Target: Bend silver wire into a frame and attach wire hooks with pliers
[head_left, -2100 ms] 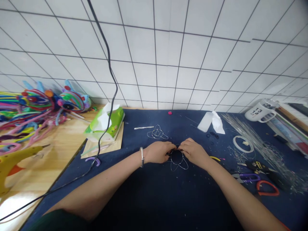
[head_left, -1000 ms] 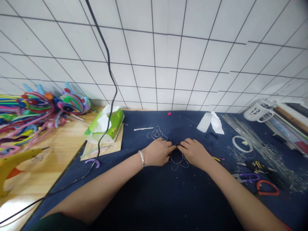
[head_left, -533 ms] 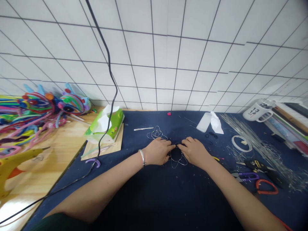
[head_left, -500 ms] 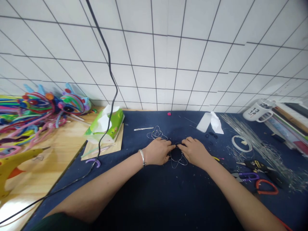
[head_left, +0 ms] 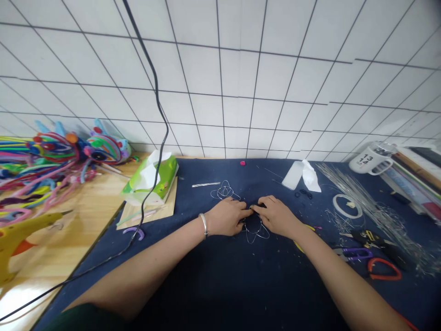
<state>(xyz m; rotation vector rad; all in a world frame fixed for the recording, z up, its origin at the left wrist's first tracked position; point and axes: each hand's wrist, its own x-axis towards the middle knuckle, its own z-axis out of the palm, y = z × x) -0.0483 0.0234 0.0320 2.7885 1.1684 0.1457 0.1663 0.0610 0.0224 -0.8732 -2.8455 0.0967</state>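
A thin wire flower shape (head_left: pixel 254 231), made of a ring with looped petals, lies on the dark blue cloth (head_left: pixel 220 285). My left hand (head_left: pixel 229 216), with a silver bangle at the wrist, pinches the ring's upper left side. From the other side my right hand (head_left: pixel 277 215) pinches the top of the same ring, its fingertips close to the left ones. The exact spot between the fingertips is partly hidden. Just beyond my left hand rests a second wire flower shape (head_left: pixel 225 191), beside a small bundle of straight wires (head_left: pixel 206 185).
Left are a green tissue pack (head_left: pixel 165 177), a black cable (head_left: pixel 156 92), a yellow glue gun (head_left: pixel 27 230) and colourful fuzzy crafts (head_left: pixel 51 151). Right are a wire coil (head_left: pixel 347 207), loose wires (head_left: pixel 351 184), red-handled pliers (head_left: pixel 384 271), purple-handled scissors (head_left: pixel 358 253) and a white mug (head_left: pixel 370 158).
My right hand's fingertips have shifted slightly left, against the left fingertips at the ring's top. More of a yellow handle shows beneath my right forearm. The left hand is almost unmoved.
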